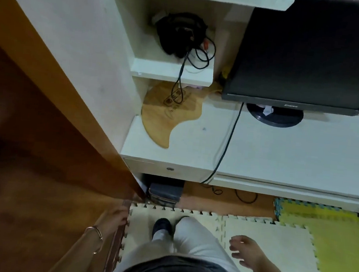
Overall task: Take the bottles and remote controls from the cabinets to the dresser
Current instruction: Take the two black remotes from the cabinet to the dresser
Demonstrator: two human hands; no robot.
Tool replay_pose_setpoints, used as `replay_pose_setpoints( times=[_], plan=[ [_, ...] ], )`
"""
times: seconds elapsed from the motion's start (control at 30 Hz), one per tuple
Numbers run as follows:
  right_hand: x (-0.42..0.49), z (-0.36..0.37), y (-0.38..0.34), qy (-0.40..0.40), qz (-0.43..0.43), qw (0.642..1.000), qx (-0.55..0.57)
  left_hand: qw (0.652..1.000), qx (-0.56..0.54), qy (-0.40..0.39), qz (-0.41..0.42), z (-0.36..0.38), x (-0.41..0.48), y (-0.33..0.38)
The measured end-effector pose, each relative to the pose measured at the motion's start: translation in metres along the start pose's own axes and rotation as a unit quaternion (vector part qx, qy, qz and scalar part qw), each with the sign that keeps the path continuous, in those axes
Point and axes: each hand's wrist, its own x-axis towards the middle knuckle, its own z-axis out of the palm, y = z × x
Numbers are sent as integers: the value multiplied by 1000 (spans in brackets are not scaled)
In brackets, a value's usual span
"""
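No bottle or remote control shows in the head view. My left hand (116,218), with a thin bangle on the wrist, has its fingers curled around the lower edge of a brown wooden cabinet door (45,124) that fills the left side. My right hand (245,251) hangs free over the floor mat at lower right, fingers apart and holding nothing. What lies behind the door is hidden.
A white desk (281,149) carries a black monitor (312,49) and a wooden board (165,117). A tangle of black cables (178,33) fills the open shelf above. A cord (225,148) hangs off the desk front. A dark box (165,192) sits underneath. Foam mats (262,240) cover the floor.
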Motion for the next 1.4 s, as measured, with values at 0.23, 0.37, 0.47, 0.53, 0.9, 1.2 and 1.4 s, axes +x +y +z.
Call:
replay_pose_setpoints(
  times=[0.23, 0.37, 0.47, 0.53, 0.9, 1.2, 1.4],
  plan=[
    [-14, -13, -109, -21, -221, 965, -138, 994, 41, 44, 96, 13, -8, 85],
    [-79, -30, -216, -32, -453, 885, -101, 960, 5, 34, 278, 11, -71, 204],
    [-141, -50, -279, 10, -597, 797, -93, 890, 6, 53, 453, -2, -127, 282],
    [-184, -64, -314, 53, -686, 720, -94, 827, -8, 94, 554, -13, -164, 325],
    [-362, -134, -436, 272, -899, 343, -3, 494, 35, 354, 793, -61, -303, 481],
    [-493, -160, -505, 426, -887, 176, -10, 347, 72, 485, 799, -83, -395, 585],
    [-575, -169, -542, 438, -874, 203, -49, 420, 114, 513, 740, -105, -441, 648]
  ],
)
